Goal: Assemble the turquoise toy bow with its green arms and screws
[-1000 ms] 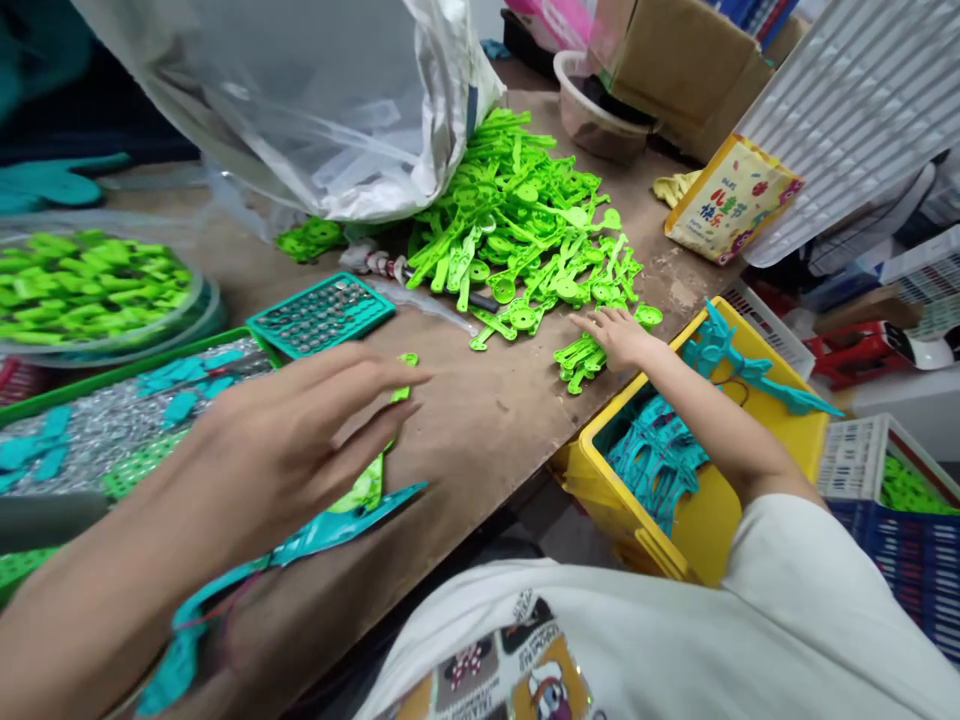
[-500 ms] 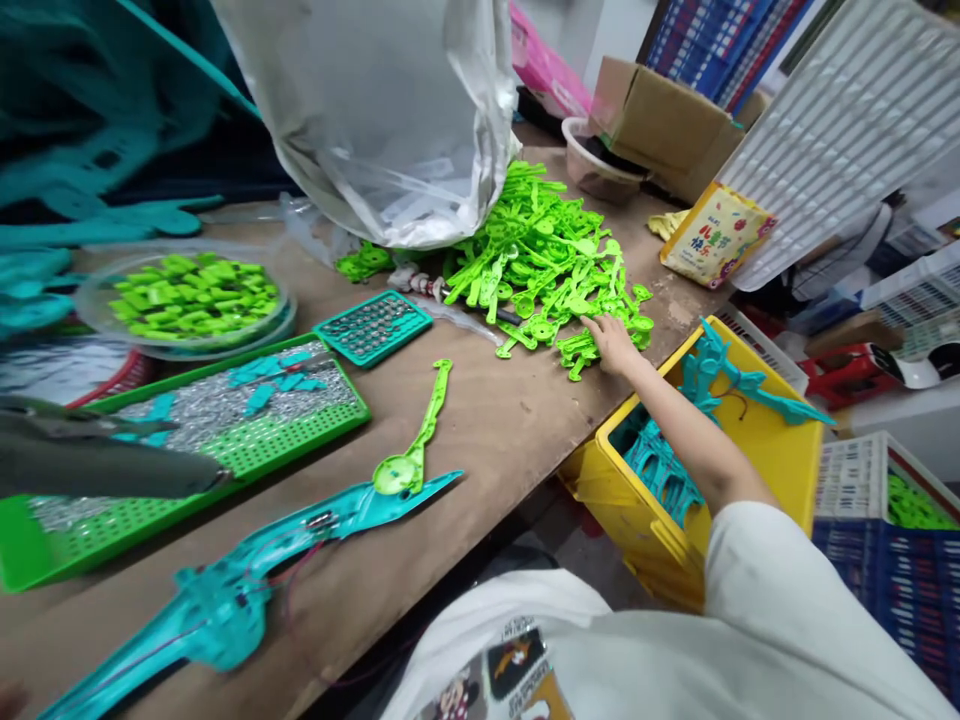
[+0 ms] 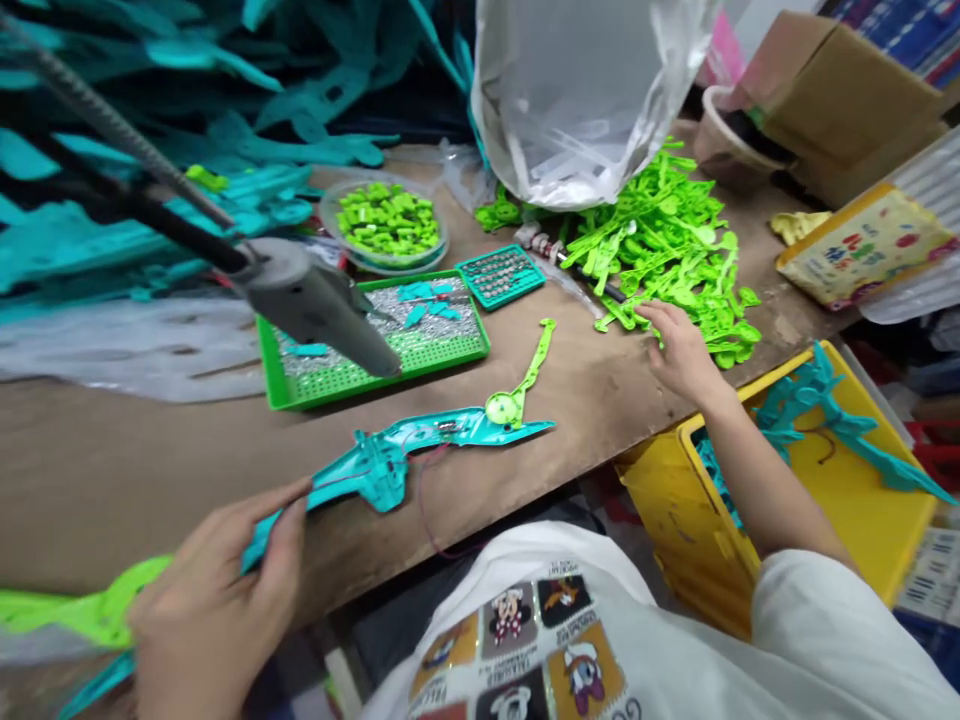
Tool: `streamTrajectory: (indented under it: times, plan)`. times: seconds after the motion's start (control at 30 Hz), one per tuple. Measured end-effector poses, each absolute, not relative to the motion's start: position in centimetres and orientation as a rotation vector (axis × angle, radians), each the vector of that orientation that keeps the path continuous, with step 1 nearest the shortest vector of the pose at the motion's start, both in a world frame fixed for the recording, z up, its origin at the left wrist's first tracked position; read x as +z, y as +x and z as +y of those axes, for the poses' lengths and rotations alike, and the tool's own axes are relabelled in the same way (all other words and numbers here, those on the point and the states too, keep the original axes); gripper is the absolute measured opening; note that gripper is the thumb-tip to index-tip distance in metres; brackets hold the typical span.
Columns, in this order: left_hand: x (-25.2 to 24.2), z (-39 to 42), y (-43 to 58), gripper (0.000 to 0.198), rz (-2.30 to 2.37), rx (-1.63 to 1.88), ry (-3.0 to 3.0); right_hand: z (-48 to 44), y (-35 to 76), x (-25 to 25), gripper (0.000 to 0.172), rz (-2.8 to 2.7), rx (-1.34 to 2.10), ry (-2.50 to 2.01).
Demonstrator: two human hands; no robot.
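Note:
My left hand [image 3: 217,590] has its thumb and fingers closed around the near left end of a long teal plastic shell [image 3: 382,475]. The shell lies along the table edge, with small metal parts and thin wires in it. On its right end rests the round end of a lime-green plastic arm [image 3: 506,408]. My right hand [image 3: 682,350] is open, fingers stretched over the front edge of a heap of similar green arms [image 3: 667,250]. A dark rod [image 3: 600,285] sticks out beside its fingertips. Another green piece [image 3: 97,605] lies behind my left hand.
An electric screwdriver [image 3: 315,300] hangs over a green tray [image 3: 375,365] of screws. Behind are a small teal parts tray [image 3: 501,277], a tub of green pieces [image 3: 386,228] and a white bag [image 3: 585,100]. A yellow bin [image 3: 862,520] stands at the right edge.
My left hand has come into view and taken hold of the teal shell's left end. My right hand has shifted left along the heap's front. The view has swung left.

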State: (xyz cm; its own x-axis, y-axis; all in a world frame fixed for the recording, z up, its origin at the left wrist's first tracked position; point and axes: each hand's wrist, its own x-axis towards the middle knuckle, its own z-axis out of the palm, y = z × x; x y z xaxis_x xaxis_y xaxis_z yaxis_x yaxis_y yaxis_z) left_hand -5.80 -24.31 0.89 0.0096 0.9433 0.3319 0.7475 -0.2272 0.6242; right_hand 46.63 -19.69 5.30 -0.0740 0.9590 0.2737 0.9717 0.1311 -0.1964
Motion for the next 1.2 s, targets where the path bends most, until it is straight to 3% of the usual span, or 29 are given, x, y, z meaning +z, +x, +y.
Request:
streamTrajectory:
  times: [0.1, 0.23, 0.37, 0.5, 0.6, 0.73, 0.83, 0.97, 1.07, 1.2]
  plan:
    - [-1.1, -25.8, -6.5, 0.033, 1.854, 0.952, 2.093, -20.3, 39.5, 4.7, 0.039, -2.071, 0.19, -1.612]
    - [-2.0, -29.0, -6.4, 0.022, 1.998, 1.012, 2.038, -22.0, 33.2, 2.0, 0.022, -2.005, 0.466, -1.53]
    - [-3.2, -31.7, -3.3, 0.02, 1.899, 0.898, 2.004, -22.9, 30.6, 0.5, 0.018, -1.921, 0.595, -1.46]
    - [-4.5, -32.3, 0.6, 0.038, 1.794, 0.786, 2.016, -23.1, 29.8, 0.9, 0.016, -1.844, 0.597, -1.494]
    - [-4.5, -32.1, 2.4, 0.031, 1.742, 0.789, 1.928, -24.0, 29.4, 1.3, 0.015, -1.782, 0.652, -1.51]
    - [-2.8, -31.4, 3.2, 0.034, 1.604, 0.812, 1.452, -26.2, 27.9, 0.7, 0.014, -1.639, 0.99, -1.499]
    - [-0.8, -30.4, 3.4, 0.038, 1.38, 0.834, 1.073, -28.1, 26.0, -0.1, 0.023, -1.298, 1.516, -1.388]
    - [1.4, -28.3, 4.0, 0.033, 1.15, 0.83, 0.86, -29.6, 24.3, -0.4, 0.058, -1.165, 1.996, -1.106]
    - [2.0, -27.0, 4.5, 0.033, 1.098, 0.869, 0.877, -29.2, 25.2, 0.4, 0.059, -1.243, 1.895, -1.186]
    - [1.0, -26.4, 4.1, 0.034, 1.179, 0.917, 1.02, -27.0, 27.9, 2.5, 0.027, -1.541, 1.362, -1.491]
